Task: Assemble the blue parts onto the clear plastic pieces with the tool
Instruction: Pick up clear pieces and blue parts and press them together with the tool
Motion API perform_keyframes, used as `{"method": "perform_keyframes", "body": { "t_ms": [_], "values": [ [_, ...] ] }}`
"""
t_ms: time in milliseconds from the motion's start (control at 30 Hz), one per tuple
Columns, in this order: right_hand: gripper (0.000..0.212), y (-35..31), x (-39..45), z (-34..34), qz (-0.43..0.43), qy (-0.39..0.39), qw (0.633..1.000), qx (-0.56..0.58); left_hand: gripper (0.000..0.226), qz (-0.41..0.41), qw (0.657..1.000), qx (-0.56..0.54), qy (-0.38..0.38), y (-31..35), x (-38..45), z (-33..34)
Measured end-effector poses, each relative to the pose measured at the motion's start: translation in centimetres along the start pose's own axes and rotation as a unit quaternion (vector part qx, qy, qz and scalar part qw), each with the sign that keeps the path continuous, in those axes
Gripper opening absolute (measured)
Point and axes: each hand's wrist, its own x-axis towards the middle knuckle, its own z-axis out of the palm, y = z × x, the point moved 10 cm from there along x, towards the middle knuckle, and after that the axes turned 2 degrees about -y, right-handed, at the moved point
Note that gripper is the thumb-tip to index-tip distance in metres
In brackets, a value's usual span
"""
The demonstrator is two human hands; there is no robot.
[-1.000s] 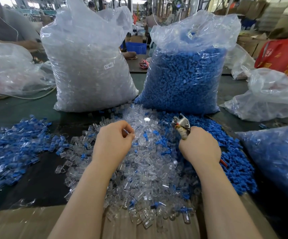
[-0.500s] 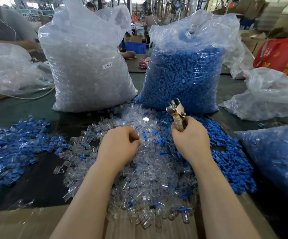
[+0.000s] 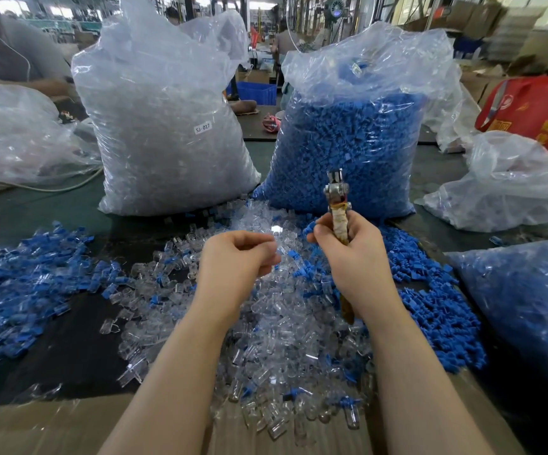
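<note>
A heap of assembled blue-and-clear pieces (image 3: 20,284) lies at far left on the surface (image 3: 69,339). The left hand (image 3: 236,261) pinches a clear plastic piece (image 3: 279,247) above the clear pile (image 3: 282,339); the right hand (image 3: 354,257) grips the tool (image 3: 336,198) upright, blue parts (image 3: 430,307) beside it.

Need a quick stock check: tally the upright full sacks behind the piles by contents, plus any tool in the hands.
sack of clear pieces: 1
sack of blue parts: 1
tool, gripped in the right hand: 1
Total: 3
</note>
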Motion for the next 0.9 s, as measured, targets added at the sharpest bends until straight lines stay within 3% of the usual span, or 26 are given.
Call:
{"method": "perform_keyframes", "body": {
  "t_ms": [100,200,400,567,900],
  "values": [
    [0.015,-0.8,-0.3,1.1,-0.022,-0.032,0.999,0.023,0.005,-0.031,0.991,-0.132,-0.013,-0.1,-0.4,1.2],
    [0.018,-1.1,-0.5,1.7,-0.038,-0.037,0.999,0.011,0.008,-0.045,0.980,-0.192,-0.009,-0.2,-0.5,1.6],
    [0.007,-1.3,-0.7,1.5,-0.066,0.009,0.997,-0.025,0.013,-0.047,0.973,-0.222,-0.029,0.0,-0.8,2.3],
    [0.011,-1.5,-0.9,1.3,-0.075,0.039,0.994,-0.068,0.013,-0.040,0.970,-0.238,-0.024,0.4,-1.0,2.5],
    [0.012,-1.2,-0.9,1.6,-0.063,0.043,0.992,-0.096,0.010,0.037,0.984,-0.174,0.021,1.8,-1.3,1.6]
  ]
}}
